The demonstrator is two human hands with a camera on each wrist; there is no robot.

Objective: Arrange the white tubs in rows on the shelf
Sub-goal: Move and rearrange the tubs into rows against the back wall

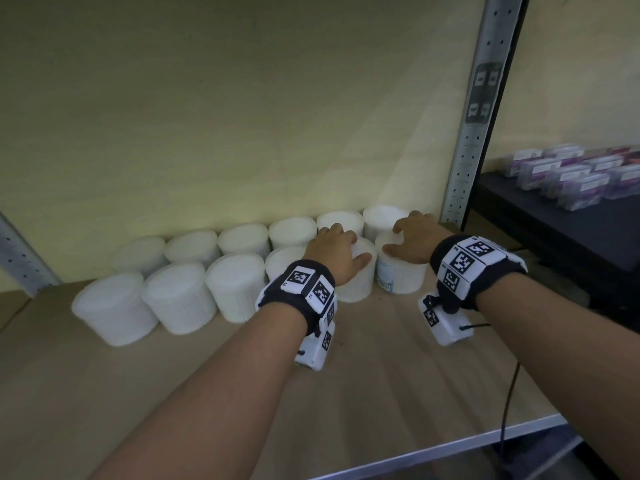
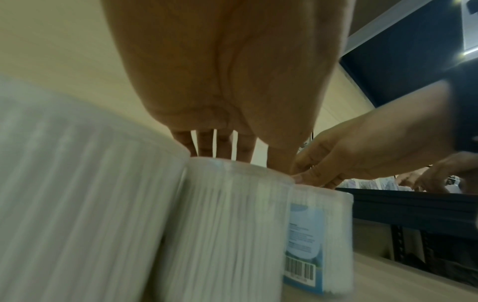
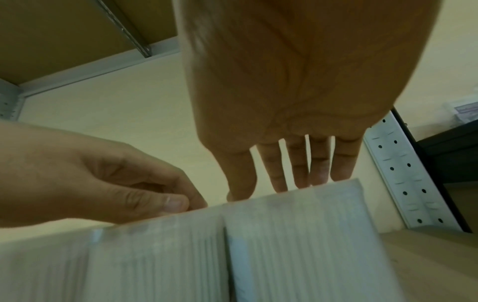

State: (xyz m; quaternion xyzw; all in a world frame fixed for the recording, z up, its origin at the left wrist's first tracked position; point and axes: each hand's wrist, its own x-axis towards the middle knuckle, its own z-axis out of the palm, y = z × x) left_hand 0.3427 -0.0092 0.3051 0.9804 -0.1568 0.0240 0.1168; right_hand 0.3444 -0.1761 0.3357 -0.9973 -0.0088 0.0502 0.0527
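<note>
Both forearms reach over the shelf (image 1: 398,368); left hand (image 1: 337,252) lies spread on one front-row tub (image 1: 360,285), right hand (image 1: 414,237), fingers straight, on the labelled tub (image 1: 401,275) beside it; two rows stand against the wall. Risk: uneven downward pressure may tip a tub or knock the back row (image 1: 242,239) askew.
</note>
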